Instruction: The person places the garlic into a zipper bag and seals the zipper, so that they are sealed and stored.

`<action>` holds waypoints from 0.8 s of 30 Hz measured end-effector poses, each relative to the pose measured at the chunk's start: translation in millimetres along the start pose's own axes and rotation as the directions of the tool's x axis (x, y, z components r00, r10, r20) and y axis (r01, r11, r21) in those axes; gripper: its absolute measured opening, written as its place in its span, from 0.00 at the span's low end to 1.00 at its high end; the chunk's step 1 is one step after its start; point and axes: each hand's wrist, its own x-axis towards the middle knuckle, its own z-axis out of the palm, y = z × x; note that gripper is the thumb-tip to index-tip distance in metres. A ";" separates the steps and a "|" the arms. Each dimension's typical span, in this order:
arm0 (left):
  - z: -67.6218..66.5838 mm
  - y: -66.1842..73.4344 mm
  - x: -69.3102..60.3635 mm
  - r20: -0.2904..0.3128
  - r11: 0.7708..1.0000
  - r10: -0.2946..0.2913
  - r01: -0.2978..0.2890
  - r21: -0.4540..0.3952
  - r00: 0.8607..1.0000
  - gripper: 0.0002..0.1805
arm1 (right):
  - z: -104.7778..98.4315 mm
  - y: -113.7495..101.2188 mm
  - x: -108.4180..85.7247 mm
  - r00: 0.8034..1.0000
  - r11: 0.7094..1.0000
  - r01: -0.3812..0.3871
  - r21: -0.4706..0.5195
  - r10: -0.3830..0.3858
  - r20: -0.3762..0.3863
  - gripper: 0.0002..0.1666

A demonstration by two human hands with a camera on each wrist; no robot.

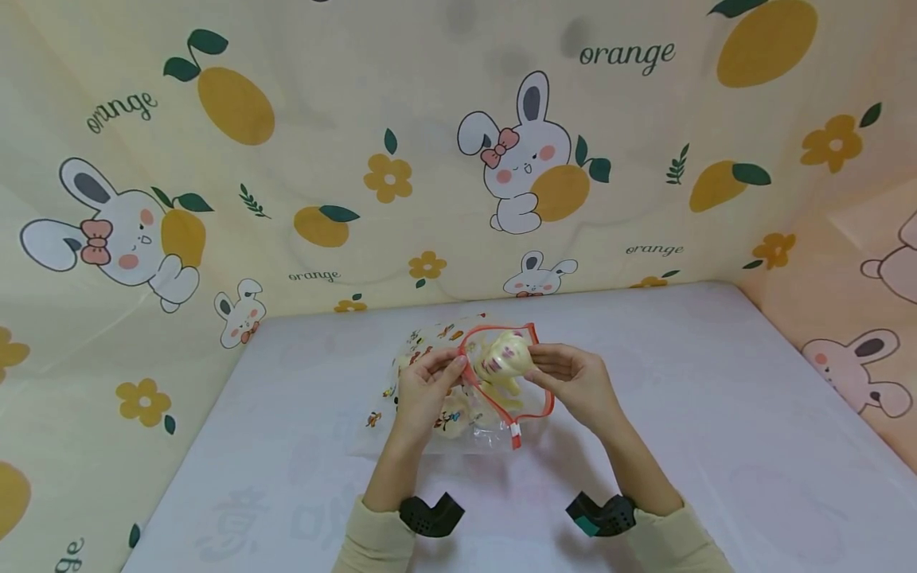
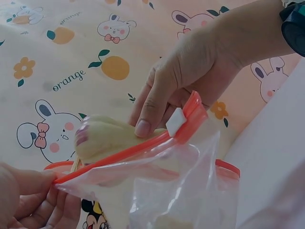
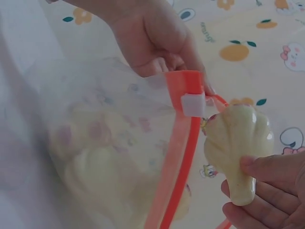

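A clear zip bag (image 1: 408, 398) with small cartoon prints lies on the table, its red-edged mouth spread apart. My left hand (image 1: 427, 394) pinches the red edge on the left side of the mouth. Between thumb and fingers, my right hand (image 1: 579, 390) holds a glossy cream paw-shaped piece (image 3: 238, 143) by its narrow end, at the bag's mouth. Purple marks show on the piece's face in the head view. More cream pieces (image 3: 97, 176) are seen through the bag wall, blurred by the plastic. A white slider (image 3: 193, 105) sits at one end of the red zip.
The bag rests on a white table (image 1: 286, 477). Behind it rises a cream backdrop (image 1: 430, 95) printed with rabbits and oranges, which also runs along both sides. Each wrist wears a black device (image 1: 432, 516).
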 end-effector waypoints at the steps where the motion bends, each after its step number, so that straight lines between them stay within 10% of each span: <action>1: 0.0 -0.1 0.0 0.000 1.000 -0.001 0.001 0.001 1.000 0.13 | 0.9 0.9 0.2 1.000 1.000 0.004 0.002 -0.004 0.001 0.21; 24: 2.2 7.1 -4.5 0.027 0.999 0.027 -0.027 -0.017 0.999 0.14 | 27.0 9.0 -0.4 0.999 0.999 0.038 -0.027 -0.038 0.001 0.19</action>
